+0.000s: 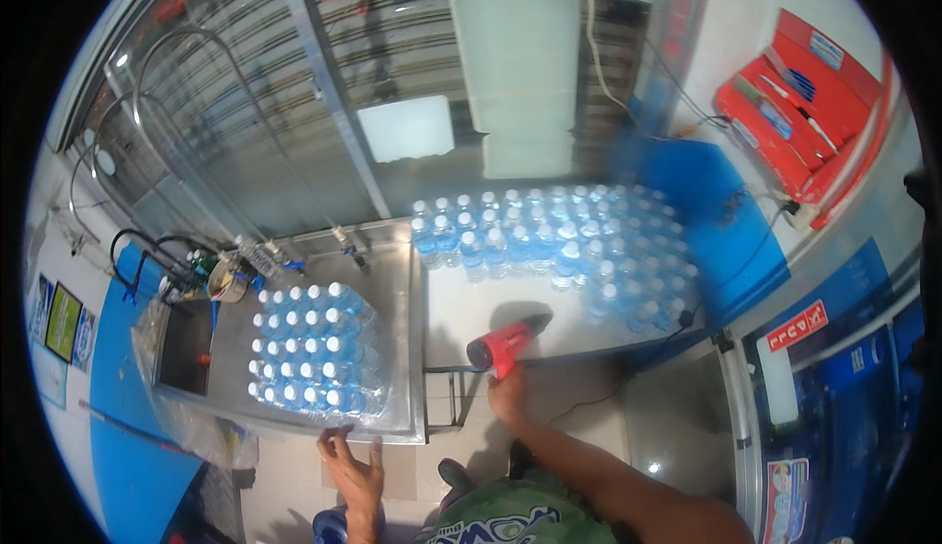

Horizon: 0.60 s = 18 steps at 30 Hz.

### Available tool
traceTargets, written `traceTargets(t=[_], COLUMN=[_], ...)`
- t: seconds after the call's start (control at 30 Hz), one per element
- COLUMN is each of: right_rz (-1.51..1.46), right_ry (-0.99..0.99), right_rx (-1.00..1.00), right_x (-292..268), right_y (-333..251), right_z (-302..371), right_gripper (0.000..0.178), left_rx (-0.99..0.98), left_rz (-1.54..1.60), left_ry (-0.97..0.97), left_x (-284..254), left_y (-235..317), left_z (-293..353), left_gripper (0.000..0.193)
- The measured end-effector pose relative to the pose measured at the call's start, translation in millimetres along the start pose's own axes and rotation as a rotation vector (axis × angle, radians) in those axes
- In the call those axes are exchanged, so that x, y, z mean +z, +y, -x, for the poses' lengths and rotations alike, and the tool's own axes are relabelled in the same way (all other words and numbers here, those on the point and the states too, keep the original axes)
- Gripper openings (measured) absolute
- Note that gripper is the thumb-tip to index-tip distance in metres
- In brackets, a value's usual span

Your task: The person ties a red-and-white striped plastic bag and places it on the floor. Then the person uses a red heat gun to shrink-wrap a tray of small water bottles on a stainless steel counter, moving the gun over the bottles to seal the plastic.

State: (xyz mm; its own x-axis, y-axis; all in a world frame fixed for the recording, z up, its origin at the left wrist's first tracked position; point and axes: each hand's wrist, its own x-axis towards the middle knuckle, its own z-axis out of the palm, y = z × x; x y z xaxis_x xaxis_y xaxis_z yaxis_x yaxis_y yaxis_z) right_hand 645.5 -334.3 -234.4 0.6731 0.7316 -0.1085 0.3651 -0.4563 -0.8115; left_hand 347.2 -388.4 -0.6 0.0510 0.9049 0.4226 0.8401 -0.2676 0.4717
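Note:
My right hand [507, 397] is wrapped round the handle of a red heat gun [503, 347]. Its dark nozzle points away to the right, over the white tabletop [449, 333]. Beyond it, many small water bottles [515, 240] with white caps and blue labels stand upright in rows. My left hand [355, 472] is held with fingers apart near the front edge of a steel sink counter [397, 387]. Just past that hand, a tight block of similar capped bottles [314, 348] stands on the counter. Nothing shows in the left hand.
Hoses and a small bucket [229, 284] crowd the counter's back left, beside a sink basin [186, 348]. A cord [587, 404] runs near my right forearm. An open red case [807, 103] stands at the upper right. A glass-fronted cabinet [834, 397] rises at the right.

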Motion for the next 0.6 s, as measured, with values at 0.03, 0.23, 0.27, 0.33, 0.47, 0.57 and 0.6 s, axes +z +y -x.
traceTargets(t=[0.03, 0.23, 0.27, 0.33, 0.47, 0.57, 0.6], right_rz=[-0.007, 0.111, 0.132, 0.237, 0.356, 0.361, 0.383], right_ry=[0.016, 0.144, 0.141, 0.198, 0.277, 0.239, 0.228], right_rx=[0.012, 0.105, 0.138, 0.187, 0.164, 0.192, 0.209], right_x=[12, 74, 80, 93, 110, 112, 111], right_y=[-6, -33, -34, -35, -35, -35, -34], right_z=[-7, -50, -59, -74, -90, -93, -93], right_gripper=[0.068, 0.075, 0.074, 0.071, 0.069, 0.067, 0.067], left_rx=[-0.036, -0.303, -0.289, -0.340, -0.442, -0.414, -0.416], left_rz=[0.026, 0.062, 0.056, 0.036, 0.112, 0.163, 0.160], left_ry=[-0.019, -0.099, -0.079, -0.088, -0.143, -0.195, -0.227], left_x=[-1, -14, -16, -18, -18, -18, -18], left_y=[0, -8, -9, -11, -25, -43, -51], left_z=[12, 86, 97, 114, 136, 147, 151], left_gripper=[0.055, 0.048, 0.047, 0.046, 0.045, 0.046, 0.043])
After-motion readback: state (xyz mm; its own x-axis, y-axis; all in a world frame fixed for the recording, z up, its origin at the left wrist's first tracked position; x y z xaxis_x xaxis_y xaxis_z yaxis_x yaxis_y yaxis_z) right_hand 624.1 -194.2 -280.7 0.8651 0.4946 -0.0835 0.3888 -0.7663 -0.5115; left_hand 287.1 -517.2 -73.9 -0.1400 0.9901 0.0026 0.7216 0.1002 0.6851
